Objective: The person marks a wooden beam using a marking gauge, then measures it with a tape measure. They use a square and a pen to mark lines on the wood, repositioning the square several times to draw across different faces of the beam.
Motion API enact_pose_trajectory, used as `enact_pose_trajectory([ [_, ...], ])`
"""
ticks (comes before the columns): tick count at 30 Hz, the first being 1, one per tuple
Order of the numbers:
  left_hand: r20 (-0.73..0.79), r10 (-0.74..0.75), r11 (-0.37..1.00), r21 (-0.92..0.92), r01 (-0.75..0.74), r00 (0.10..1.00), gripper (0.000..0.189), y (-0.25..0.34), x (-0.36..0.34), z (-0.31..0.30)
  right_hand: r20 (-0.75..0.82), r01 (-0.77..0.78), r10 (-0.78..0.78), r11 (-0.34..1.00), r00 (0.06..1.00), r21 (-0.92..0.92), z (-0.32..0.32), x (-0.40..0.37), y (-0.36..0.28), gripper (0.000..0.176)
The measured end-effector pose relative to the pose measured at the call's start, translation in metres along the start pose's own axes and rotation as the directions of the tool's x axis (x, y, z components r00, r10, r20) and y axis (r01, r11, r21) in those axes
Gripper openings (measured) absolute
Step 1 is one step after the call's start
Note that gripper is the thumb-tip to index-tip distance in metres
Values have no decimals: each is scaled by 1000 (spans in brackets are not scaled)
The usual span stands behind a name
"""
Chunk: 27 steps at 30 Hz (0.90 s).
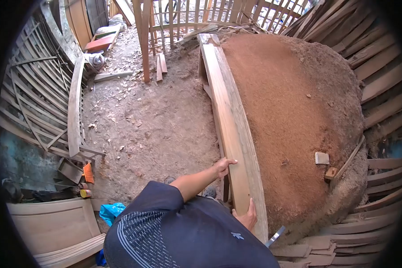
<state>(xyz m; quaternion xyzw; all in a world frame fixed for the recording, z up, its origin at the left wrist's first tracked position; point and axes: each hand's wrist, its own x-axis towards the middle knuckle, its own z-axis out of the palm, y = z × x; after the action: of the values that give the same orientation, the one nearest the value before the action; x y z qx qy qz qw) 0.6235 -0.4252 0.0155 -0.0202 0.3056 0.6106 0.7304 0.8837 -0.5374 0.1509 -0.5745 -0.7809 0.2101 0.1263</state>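
Observation:
A long, pale wooden board [230, 120] lies lengthwise on a narrow wooden bench [245, 129]. My left hand [223, 166] grips the board's left edge around its middle, thumb on the top face and the other fingers curled at the side. Nearer my body, my right hand [248, 216] holds the board's near end, its thumb and fingers around the end and right edge; part of the fingers is hidden. A metal tool [275, 236] rests at the bench's near right end, just beyond my right hand, not touching it.
A large sawdust heap [281, 102] rises right of the bench, bearing small wood blocks [322, 158]. Planks [379, 67] line the right wall. At the left are a curved board [76, 107], an orange brush [88, 173] and a panelled door [56, 223]. A slatted fence [187, 20] stands ahead.

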Motion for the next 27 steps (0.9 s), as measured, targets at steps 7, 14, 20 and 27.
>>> enact_pose_trajectory([
  [7, 61, -24, 999, 31, 22, 998, 52, -15, -4, -11, 2, 14, -14, 1000, 1000, 7, 3, -14, 16, 98],
  [14, -465, 270, 959, 50, -279, 843, 50, -10, 16, -17, -2, -8, 8, 999, 1000, -39, 17, 21, 2, 94],
  [20, -488, 250, 966, 63, -251, 837, 23, 23, -32, -87, -36, 55, -57, 997, 998, -53, 36, 34, 19, 86],
  [27, -665, 83, 994, 1, -110, 742, 68, 70, -141, -200, 23, -136, 136, 990, 990, -27, 45, 21, 22, 89],
])
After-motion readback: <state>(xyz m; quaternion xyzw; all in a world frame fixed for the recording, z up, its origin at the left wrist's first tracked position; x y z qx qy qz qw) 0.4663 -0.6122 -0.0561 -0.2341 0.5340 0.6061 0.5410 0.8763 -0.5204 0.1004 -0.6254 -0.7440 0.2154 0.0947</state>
